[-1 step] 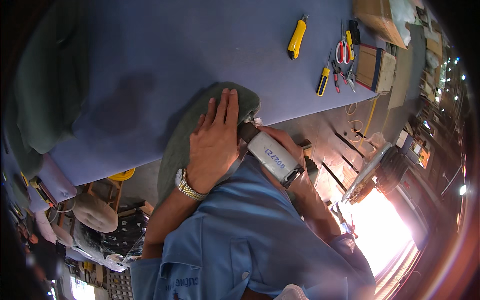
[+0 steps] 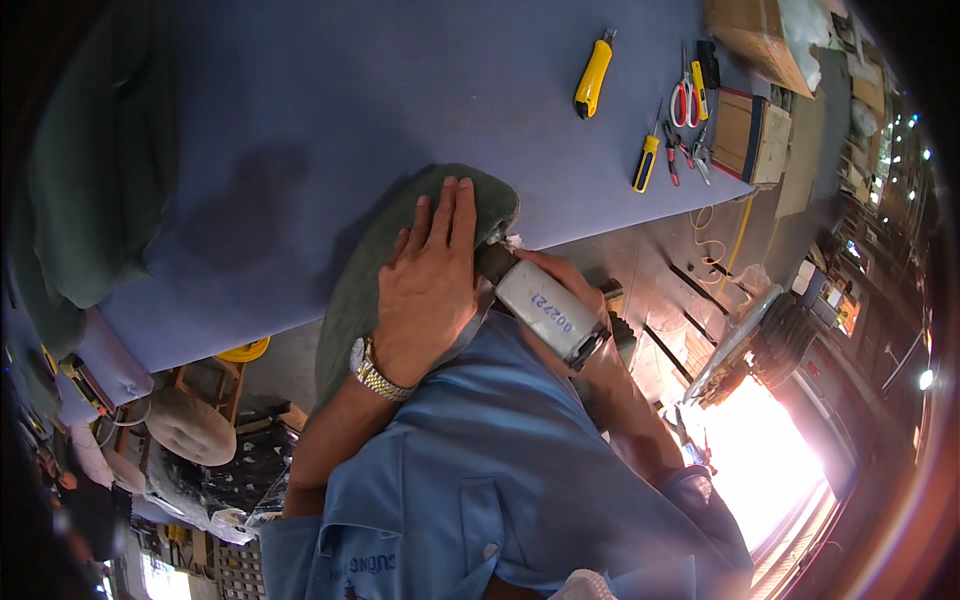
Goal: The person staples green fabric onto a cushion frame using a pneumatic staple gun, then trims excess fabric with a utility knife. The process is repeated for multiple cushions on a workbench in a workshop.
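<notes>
The left hand (image 2: 430,285) lies flat and wide on a green cloth (image 2: 370,280) at the blue table (image 2: 300,120) edge. The right hand (image 2: 560,275) grips a grey tool (image 2: 545,310) against it. Work looks mid-way.

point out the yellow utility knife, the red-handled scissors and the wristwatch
yellow utility knife (image 2: 592,78): head view, middle of its yellow body
red-handled scissors (image 2: 683,102): head view, on the red handle loops
wristwatch (image 2: 368,368): head view, on the metal band at the left wrist

Glare blazes from the lower right; fisheye edges bend and darken.
</notes>
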Motion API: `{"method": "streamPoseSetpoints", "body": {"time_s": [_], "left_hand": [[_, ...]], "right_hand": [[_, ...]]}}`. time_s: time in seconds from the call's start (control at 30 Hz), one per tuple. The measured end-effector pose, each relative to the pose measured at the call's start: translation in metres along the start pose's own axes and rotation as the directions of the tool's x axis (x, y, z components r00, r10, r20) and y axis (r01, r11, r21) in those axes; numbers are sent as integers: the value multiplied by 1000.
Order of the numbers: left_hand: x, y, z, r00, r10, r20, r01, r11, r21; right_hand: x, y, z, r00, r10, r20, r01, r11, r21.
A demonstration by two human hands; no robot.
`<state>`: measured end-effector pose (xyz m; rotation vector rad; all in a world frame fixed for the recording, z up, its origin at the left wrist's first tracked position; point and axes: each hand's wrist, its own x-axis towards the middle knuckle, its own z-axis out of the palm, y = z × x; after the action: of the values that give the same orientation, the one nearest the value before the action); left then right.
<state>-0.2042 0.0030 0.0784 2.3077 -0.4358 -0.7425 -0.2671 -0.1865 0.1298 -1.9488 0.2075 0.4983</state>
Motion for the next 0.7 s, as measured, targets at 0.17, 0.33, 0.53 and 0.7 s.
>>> {"method": "streamPoseSetpoints", "body": {"time_s": [0.17, 0.33, 0.53, 0.7], "left_hand": [[6, -7, 5, 996, 63, -70, -58, 996, 74], [10, -4, -3, 996, 30, -78, -22, 994, 107], [14, -27, -11, 992, 85, -91, -79, 994, 71], [5, -34, -9, 990, 58, -129, -53, 998, 46]], "right_hand": [[12, 4, -4, 999, -33, 42, 29, 994, 103], [21, 17, 7, 980, -194, -39, 197, 977, 81], [22, 17, 21, 960, -232, -155, 260, 945, 198], [-4, 33, 1, 927, -306, -218, 331, 939, 89]]}}
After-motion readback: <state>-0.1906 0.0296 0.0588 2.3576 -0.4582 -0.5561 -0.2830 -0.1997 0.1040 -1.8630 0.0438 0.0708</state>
